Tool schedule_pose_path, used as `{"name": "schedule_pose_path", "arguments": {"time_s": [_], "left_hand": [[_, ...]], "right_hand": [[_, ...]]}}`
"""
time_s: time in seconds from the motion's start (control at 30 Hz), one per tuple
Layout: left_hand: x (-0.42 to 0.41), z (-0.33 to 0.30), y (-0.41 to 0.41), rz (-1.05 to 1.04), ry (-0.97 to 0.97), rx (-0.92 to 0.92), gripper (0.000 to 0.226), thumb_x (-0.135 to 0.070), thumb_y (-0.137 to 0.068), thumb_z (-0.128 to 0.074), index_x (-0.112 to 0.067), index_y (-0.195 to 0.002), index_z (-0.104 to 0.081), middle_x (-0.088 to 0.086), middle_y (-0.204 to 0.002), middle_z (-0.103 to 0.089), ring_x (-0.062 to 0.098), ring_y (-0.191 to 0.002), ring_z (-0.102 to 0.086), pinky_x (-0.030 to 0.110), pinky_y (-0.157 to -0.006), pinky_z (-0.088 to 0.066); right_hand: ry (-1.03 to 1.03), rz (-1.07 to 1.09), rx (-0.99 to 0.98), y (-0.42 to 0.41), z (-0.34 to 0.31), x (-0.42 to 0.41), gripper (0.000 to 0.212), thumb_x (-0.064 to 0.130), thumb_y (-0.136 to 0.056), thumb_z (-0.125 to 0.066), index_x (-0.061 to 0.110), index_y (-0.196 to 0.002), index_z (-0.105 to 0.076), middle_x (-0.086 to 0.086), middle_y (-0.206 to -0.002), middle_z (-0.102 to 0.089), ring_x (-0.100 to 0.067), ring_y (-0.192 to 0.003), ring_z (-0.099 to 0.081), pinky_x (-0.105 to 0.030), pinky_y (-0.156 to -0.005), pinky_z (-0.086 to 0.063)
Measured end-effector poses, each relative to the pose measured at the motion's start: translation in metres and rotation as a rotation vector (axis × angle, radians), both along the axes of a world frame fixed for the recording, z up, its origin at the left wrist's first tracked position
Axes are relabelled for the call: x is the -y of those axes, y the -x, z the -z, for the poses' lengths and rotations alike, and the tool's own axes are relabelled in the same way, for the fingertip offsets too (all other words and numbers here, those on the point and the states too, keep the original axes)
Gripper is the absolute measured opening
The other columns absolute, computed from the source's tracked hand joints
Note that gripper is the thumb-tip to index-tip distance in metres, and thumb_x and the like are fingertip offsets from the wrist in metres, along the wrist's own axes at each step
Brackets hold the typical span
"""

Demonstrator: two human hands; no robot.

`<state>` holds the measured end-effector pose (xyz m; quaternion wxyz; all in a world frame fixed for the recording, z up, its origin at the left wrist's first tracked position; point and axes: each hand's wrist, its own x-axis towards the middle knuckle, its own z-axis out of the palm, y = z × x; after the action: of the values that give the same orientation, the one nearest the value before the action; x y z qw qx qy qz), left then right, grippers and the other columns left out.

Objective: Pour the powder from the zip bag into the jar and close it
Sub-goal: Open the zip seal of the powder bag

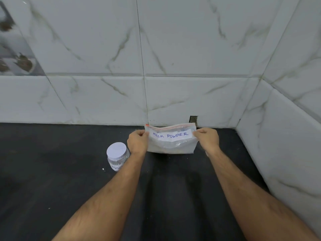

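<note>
Head view: While both hands pinch it, the zip bag (171,140) stands upright on the counter (52,171).
Grip: left hand (138,141) and right hand (207,139) closed on opposite top corners.
Jar (118,158): just left of the left hand, lid on.
Risk: a jerky pull could spill powder; the wrist could knock the jar.

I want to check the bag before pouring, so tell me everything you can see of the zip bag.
The zip bag is clear, crinkled plastic with a red zip strip along its top edge, which looks shut. A white paper label reads MILK POWDER in blue handwriting. Pale powder sits low inside. It is held upright over the dark counter, near the tiled wall, with the left hand pinching its left side and the right hand its right. The jar stands apart, to its left.
</note>
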<state>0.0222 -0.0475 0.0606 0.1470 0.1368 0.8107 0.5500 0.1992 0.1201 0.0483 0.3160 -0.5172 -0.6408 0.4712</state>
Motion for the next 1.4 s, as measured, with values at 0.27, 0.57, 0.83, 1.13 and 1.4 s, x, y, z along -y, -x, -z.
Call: {"name": "schedule_pose_path", "arguments": {"time_s": [0.27,0.57,0.83,1.13,1.4], "left_hand": [[0.031,-0.003,-0.012,0.082,-0.293,0.105,0.009,-0.020,-0.090,-0.064,-0.020,-0.087,-0.072,0.003,-0.094,-0.077,0.023,-0.089,-0.070,0.039,-0.084,-0.056],[0.111,0.019,-0.011,0.294,-0.235,0.257,0.011,-0.010,-0.094,-0.061,-0.005,-0.097,-0.071,0.003,-0.079,-0.068,0.014,-0.070,-0.056,0.018,-0.058,-0.044],[0.114,0.003,-0.008,0.405,-0.305,0.343,0.017,-0.015,-0.095,-0.064,-0.005,-0.108,-0.069,0.009,-0.102,-0.075,0.018,-0.087,-0.068,0.031,-0.080,-0.055],[0.108,-0.017,0.007,0.412,-0.327,0.235,0.019,-0.014,-0.096,-0.061,-0.001,-0.107,-0.068,0.007,-0.095,-0.074,0.011,-0.075,-0.065,0.019,-0.065,-0.051],[0.105,-0.025,0.010,0.399,-0.362,0.180,0.017,-0.010,-0.094,-0.065,0.002,-0.105,-0.069,-0.001,-0.077,-0.067,-0.004,-0.054,-0.058,0.007,-0.053,-0.044]], "right_hand": [[0.045,-0.047,-0.254,-0.031,-0.026,0.029,0.008,0.007,-0.087,-0.069,0.010,-0.080,-0.071,-0.008,-0.086,-0.074,-0.018,-0.079,-0.066,-0.038,-0.077,-0.056],[0.223,0.067,-0.253,-0.046,-0.007,0.120,0.005,0.015,-0.094,-0.067,0.011,-0.094,-0.069,-0.011,-0.104,-0.075,-0.027,-0.100,-0.072,-0.044,-0.089,-0.060],[0.162,0.019,-0.247,-0.052,-0.033,0.133,0.012,0.012,-0.092,-0.070,0.007,-0.103,-0.072,-0.011,-0.094,-0.078,-0.020,-0.077,-0.074,-0.030,-0.063,-0.054],[0.128,-0.040,-0.260,-0.062,-0.053,0.138,0.004,0.007,-0.091,-0.068,0.010,-0.093,-0.068,-0.008,-0.091,-0.076,-0.021,-0.081,-0.074,-0.031,-0.067,-0.056],[-0.047,-0.134,-0.150,-0.053,-0.077,0.124,0.028,0.011,-0.085,-0.078,0.015,-0.110,-0.068,-0.005,-0.094,-0.071,-0.013,-0.078,-0.069,-0.023,-0.072,-0.054]]}}
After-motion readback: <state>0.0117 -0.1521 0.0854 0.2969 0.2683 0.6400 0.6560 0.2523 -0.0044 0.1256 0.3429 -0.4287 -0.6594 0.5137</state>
